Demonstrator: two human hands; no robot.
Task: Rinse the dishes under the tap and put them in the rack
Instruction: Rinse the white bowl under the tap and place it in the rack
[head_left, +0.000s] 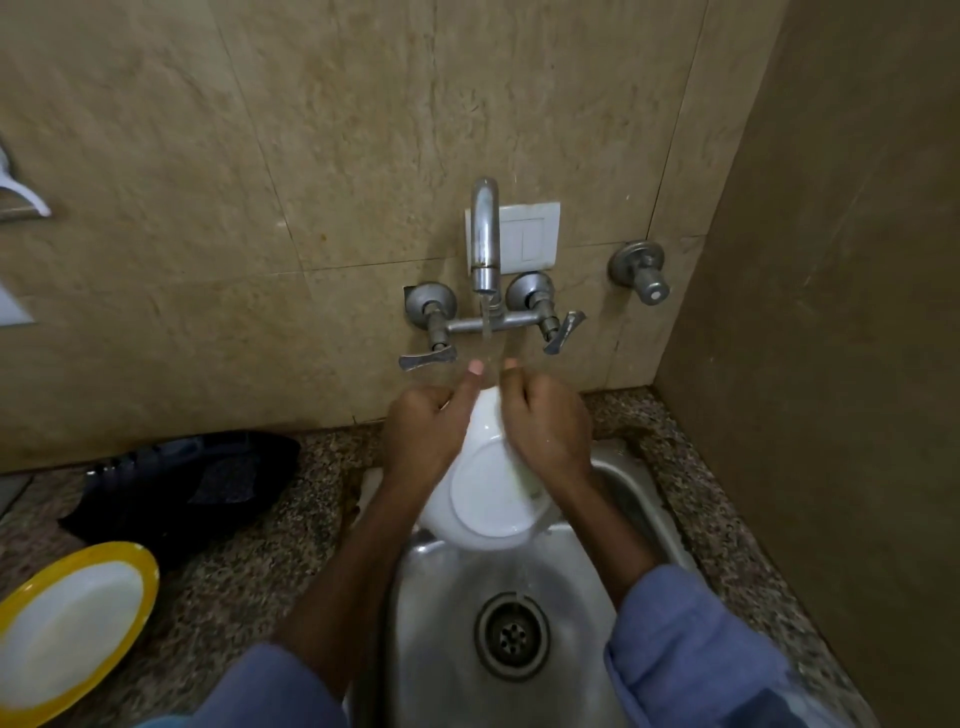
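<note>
A white plate (488, 493) is held tilted over the steel sink (447, 623), its underside toward me. My left hand (423, 436) grips its left rim and my right hand (545, 431) grips its right rim, thumbs up at the top edge. Water runs from the chrome tap (485, 234) onto the plate's upper edge between my thumbs. A white plate with a yellow rim (67, 629) lies on the counter at the lower left.
A black dish rack (182, 483) sits on the speckled granite counter (260, 561) left of the sink. Two lever handles (426, 358) flank the tap. A side wall (831, 364) closes in on the right. The drain (511, 636) lies below the plate.
</note>
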